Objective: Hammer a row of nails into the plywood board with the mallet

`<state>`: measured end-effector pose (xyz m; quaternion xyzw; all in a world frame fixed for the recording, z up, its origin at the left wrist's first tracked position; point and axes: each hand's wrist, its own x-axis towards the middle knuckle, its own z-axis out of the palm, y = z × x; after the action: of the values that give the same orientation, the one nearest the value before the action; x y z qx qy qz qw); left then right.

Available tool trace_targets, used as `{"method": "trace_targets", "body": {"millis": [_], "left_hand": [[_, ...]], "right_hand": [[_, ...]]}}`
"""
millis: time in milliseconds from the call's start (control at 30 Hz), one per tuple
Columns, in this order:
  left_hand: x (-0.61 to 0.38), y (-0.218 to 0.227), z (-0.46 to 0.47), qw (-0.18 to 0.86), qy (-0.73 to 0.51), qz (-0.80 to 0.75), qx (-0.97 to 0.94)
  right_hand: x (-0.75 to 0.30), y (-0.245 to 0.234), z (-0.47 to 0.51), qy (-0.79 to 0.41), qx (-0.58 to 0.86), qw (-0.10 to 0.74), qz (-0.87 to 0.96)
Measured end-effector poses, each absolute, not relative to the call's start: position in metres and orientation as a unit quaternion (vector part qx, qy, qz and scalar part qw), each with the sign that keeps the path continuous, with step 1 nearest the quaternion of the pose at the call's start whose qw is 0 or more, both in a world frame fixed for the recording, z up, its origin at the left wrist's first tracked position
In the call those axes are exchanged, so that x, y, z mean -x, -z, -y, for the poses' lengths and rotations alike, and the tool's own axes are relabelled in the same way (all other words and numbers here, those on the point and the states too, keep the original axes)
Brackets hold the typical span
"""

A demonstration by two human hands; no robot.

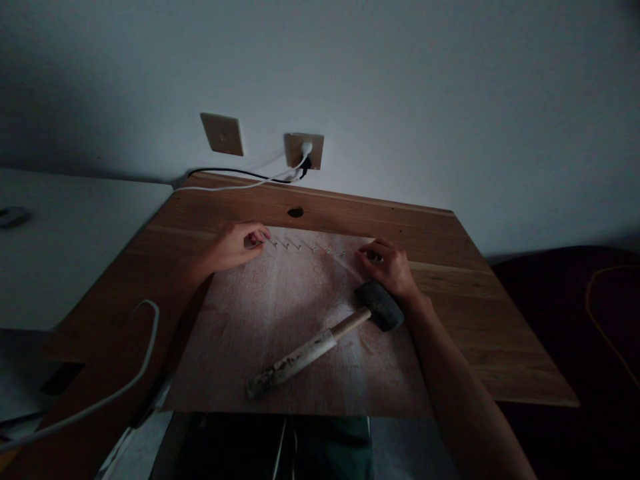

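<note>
Nearest of all, a thin board (280, 313) lies flat on the wooden table (500, 333), its near edge hanging a little past the table's front. A hammer (325, 343) rests on the board, right of the middle. Its pale, stained handle points toward the board's near edge and its dark head lies toward the board's far right corner, just beside the right wrist. A white cable (125, 380) curves over the table well off the board's left side.

Along the board's far edge stands a row of small nails (300, 247). The left hand (235, 245) sits at the left end of the row, with curled fingers and fingertips drawn together right by the first nail. It is too dim to tell whether they pinch it. The right hand (387, 267) sits at the right end of the row, fingers bent down onto the board. Whether it grips anything cannot be told. The two hands are well apart, with the nails between them.

Beyond the board's far edge is a dark hole (295, 213) in the table. Farther still, on the wall, a socket (304, 151) holds a white plug, and a blank plate (223, 133) sits to its left
</note>
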<state>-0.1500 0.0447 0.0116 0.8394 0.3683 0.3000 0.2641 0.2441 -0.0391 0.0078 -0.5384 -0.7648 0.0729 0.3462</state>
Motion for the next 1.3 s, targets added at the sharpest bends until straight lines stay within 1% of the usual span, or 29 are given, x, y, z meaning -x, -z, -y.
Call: {"method": "trace_targets", "body": {"millis": [233,500,900,1300], "left_hand": [[0.1506,-0.0158,-0.0435,0.263,-0.3,-0.366,-0.841],[0.1508,-0.016,-0.044,0.259,-0.29,-0.372,-0.843],[0.1463,-0.0177,-0.0406,0.209,-0.308,-0.374,-0.85],[0.1462,-0.0154,-0.0414,0.202,-0.314,-0.398,-0.838]], "right_hand": [[-0.2436,-0.0095,0.0395,-0.097,0.537,0.323,0.773],[-0.245,-0.0067,0.0384,-0.076,0.537,0.336,0.77],[-0.2431,-0.0114,0.0401,-0.083,0.537,0.33,0.772],[-0.2448,-0.0086,0.0384,-0.077,0.539,0.331,0.77]]}}
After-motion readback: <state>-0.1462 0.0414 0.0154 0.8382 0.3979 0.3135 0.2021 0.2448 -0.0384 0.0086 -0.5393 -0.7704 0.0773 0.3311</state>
